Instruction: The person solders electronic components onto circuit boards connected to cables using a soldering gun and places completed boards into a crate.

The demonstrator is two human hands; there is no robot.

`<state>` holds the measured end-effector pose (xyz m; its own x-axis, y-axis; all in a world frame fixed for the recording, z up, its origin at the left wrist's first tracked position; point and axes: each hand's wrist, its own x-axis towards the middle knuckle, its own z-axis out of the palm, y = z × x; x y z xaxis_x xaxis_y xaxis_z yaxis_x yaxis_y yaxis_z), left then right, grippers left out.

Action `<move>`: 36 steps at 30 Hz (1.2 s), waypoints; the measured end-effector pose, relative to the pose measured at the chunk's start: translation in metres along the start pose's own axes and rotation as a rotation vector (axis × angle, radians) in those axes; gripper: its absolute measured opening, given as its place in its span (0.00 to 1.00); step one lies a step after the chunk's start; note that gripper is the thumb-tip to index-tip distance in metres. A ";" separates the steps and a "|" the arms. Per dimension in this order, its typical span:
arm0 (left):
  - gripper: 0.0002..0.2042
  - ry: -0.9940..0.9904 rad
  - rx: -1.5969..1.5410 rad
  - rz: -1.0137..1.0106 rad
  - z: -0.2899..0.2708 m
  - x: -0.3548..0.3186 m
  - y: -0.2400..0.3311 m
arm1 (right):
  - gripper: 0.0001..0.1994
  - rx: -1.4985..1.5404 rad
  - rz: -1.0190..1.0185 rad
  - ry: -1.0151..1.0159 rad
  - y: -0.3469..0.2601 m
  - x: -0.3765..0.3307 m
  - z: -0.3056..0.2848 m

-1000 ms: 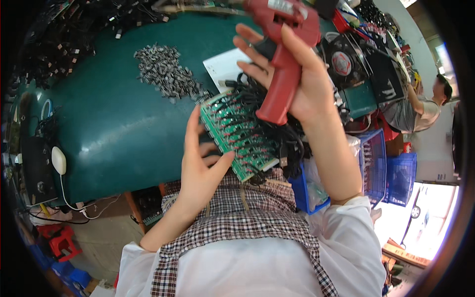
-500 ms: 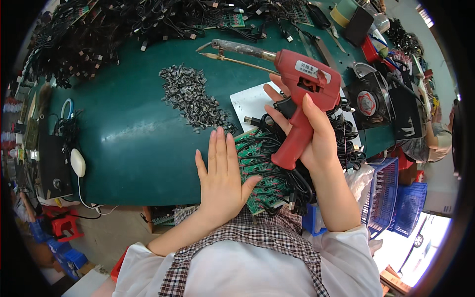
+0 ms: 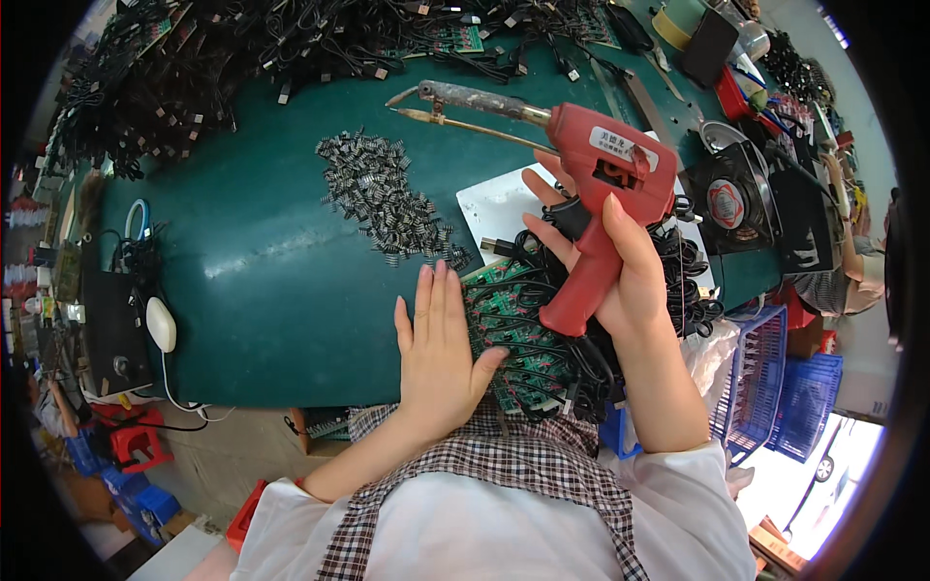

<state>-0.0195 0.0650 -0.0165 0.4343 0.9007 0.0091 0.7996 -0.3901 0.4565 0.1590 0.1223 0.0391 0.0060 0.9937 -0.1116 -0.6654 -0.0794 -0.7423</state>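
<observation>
My right hand (image 3: 635, 290) holds a red soldering gun (image 3: 612, 160) by its handle. The thumb lies along the near side and the fingers stretch out behind it. Its metal tip points left, raised over the table. Flat and with fingers stretched out, my left hand (image 3: 436, 363) lies at the table's near edge, its thumb against a green circuit board panel (image 3: 484, 315). Black cables (image 3: 581, 373) run across that panel, beneath the gun. Beyond my left fingertips is a heap of small dark coil-like pieces (image 3: 380, 198). A white plate (image 3: 492, 201) lies partly under the cables.
Tangled black USB cables (image 3: 320, 48) cover the far side of the green table (image 3: 281, 310). At the right stand a black fan (image 3: 727, 201) and blue baskets (image 3: 751, 387). A white computer mouse-shaped object (image 3: 162, 324) hangs at the left beside a black box (image 3: 114, 329).
The whole view has shifted slightly. Both hands and the soldering gun keep nearly the same places over the table.
</observation>
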 end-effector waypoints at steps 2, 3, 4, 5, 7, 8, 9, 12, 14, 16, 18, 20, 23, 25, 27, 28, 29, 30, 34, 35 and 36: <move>0.37 0.083 -0.092 0.024 -0.004 0.000 -0.002 | 0.26 -0.001 -0.002 -0.008 0.000 0.000 0.000; 0.37 0.086 -0.085 0.023 -0.006 0.001 -0.002 | 0.26 0.006 0.005 -0.007 0.000 0.000 0.000; 0.37 0.165 -0.251 0.034 -0.008 0.003 -0.005 | 0.26 0.005 -0.001 -0.013 0.000 0.000 0.000; 0.38 0.239 -0.425 0.041 -0.009 0.006 -0.005 | 0.26 0.003 -0.011 -0.011 -0.001 0.000 -0.001; 0.33 0.218 -0.876 -0.093 -0.011 0.010 -0.007 | 0.25 0.014 -0.021 -0.026 -0.001 -0.001 -0.001; 0.32 0.185 -1.220 -0.199 -0.012 0.010 -0.008 | 0.24 0.022 -0.021 -0.040 -0.002 -0.001 -0.002; 0.30 0.150 -1.562 -0.275 -0.013 0.010 -0.007 | 0.24 0.029 -0.025 -0.059 -0.003 -0.001 -0.002; 0.28 0.017 -1.616 -0.445 -0.016 0.004 0.000 | 0.25 0.002 -0.036 -0.092 -0.004 -0.001 -0.003; 0.26 -0.159 -1.610 -0.518 -0.017 -0.003 0.009 | 0.27 -0.025 -0.041 -0.120 -0.004 -0.001 -0.004; 0.25 -0.072 -1.568 -0.414 -0.018 -0.007 0.018 | 0.27 0.019 -0.035 -0.149 -0.004 0.000 -0.005; 0.21 0.100 -1.419 -0.261 -0.020 -0.010 0.027 | 0.27 0.033 -0.035 -0.177 -0.005 0.000 -0.007; 0.21 0.117 -1.353 -0.246 -0.026 -0.014 0.030 | 0.27 0.061 -0.032 -0.184 -0.005 0.000 -0.007; 0.22 0.059 -1.359 -0.255 -0.036 -0.023 0.031 | 0.27 0.086 -0.043 -0.207 -0.005 0.000 -0.008; 0.22 -0.002 -1.419 -0.287 -0.037 -0.031 0.033 | 0.28 0.146 -0.029 -0.236 -0.009 0.000 -0.007; 0.23 -0.014 -1.606 -0.209 -0.034 -0.036 0.037 | 0.30 0.273 -0.006 -0.254 -0.017 -0.003 -0.006; 0.23 0.004 -1.619 -0.171 -0.033 -0.038 0.039 | 0.30 0.337 -0.018 -0.323 -0.024 -0.007 -0.005; 0.22 -0.022 -1.608 -0.135 -0.032 -0.041 0.042 | 0.31 0.373 -0.039 -0.319 -0.032 -0.013 -0.006; 0.22 -0.046 -1.597 -0.102 -0.032 -0.045 0.045 | 0.31 0.377 -0.065 -0.383 -0.043 -0.022 -0.007; 0.21 -0.152 -1.507 0.132 -0.048 -0.058 0.053 | 0.30 0.400 -0.179 -0.437 -0.079 -0.067 -0.017; 0.22 -0.104 -1.484 0.156 -0.056 -0.062 0.052 | 0.30 0.427 -0.181 -0.430 -0.085 -0.079 -0.020; 0.23 -0.024 -1.573 0.141 -0.064 -0.066 0.049 | 0.29 0.404 -0.203 -0.451 -0.089 -0.091 -0.024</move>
<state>-0.0352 -0.0011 0.0628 0.4833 0.8668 0.1227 -0.4527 0.1275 0.8825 0.2358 0.0375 0.0993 -0.0947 0.9282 0.3597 -0.9135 0.0626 -0.4020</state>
